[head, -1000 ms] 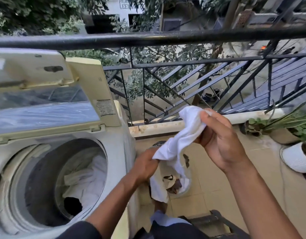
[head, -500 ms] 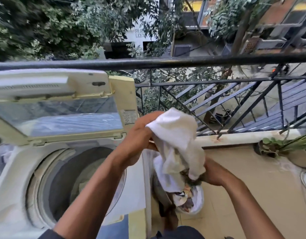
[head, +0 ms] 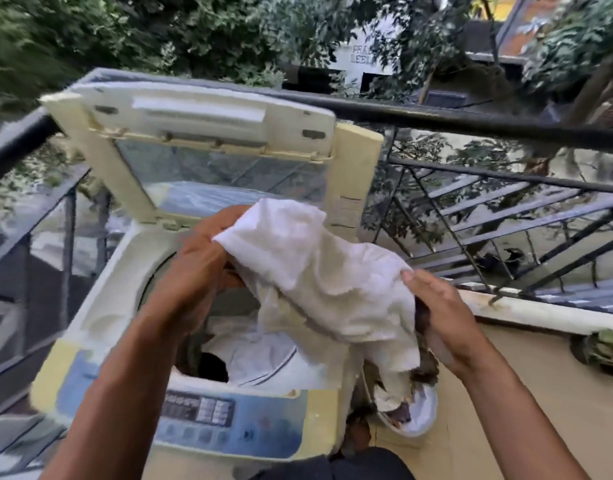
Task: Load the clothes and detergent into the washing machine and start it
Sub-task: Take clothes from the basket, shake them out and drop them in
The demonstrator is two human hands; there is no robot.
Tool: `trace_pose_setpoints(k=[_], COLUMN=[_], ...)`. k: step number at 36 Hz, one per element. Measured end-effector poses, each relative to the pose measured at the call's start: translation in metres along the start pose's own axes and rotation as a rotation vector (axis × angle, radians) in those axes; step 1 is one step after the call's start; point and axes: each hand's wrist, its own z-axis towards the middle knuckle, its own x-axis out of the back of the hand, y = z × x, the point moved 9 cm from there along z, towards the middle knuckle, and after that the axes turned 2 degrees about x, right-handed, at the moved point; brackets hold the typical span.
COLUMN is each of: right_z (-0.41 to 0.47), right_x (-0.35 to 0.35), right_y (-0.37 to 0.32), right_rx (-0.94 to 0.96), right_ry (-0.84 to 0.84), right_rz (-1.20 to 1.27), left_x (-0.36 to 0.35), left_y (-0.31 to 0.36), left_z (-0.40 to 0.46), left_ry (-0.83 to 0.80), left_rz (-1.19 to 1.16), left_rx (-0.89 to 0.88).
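A top-loading washing machine (head: 101, 299) stands in front of me with its lid (head: 201, 133) raised. White clothes (head: 249, 348) lie in its drum. A white cloth (head: 326, 271) hangs over the drum's right side. My left hand (head: 201, 258) grips its upper left end above the opening. Along the cloth's right edge, my right hand (head: 440, 317) rests with straight fingers. A white bucket (head: 422, 414) with more clothes sits on the floor right of the machine. No detergent is in view.
The blue control panel (head: 208, 410) runs along the machine's front. A black metal railing (head: 506, 129) encloses the balcony behind and to the left. A potted plant (head: 606, 348) sits by the ledge at right. Tiled floor (head: 526, 393) lies to the right.
The white cloth has moved left from over the bucket to above the drum. My left hand carried its top over the opening, and my right hand rose to the cloth's right edge.
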Motion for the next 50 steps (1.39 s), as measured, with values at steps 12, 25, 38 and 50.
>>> trace_pose_setpoints(k=[12, 25, 38, 50], right_z=[0.053, 0.081, 0.043, -0.004], right_x=[-0.17, -0.248, -0.185, -0.055], right_y=[0.002, 0.091, 0.115, 0.08], right_rx=[0.151, -0.049, -0.069, 0.085], right_ry=[-0.196, -0.265, -0.06, 0.243], right_rz=[-0.15, -0.367, -0.422, -0.314], left_x=[0.156, 0.181, 0.096, -0.057], left_y=[-0.035, -0.204, -0.201, -0.141], left_z=[-0.027, -0.015, -0.006, 0.006], left_ry=[0.341, 0.121, -0.08, -0.321], left_rz=[0.383, 0.365, 0.355, 0.298], left_rx=[0.099, 0.462, 0.379, 0.176])
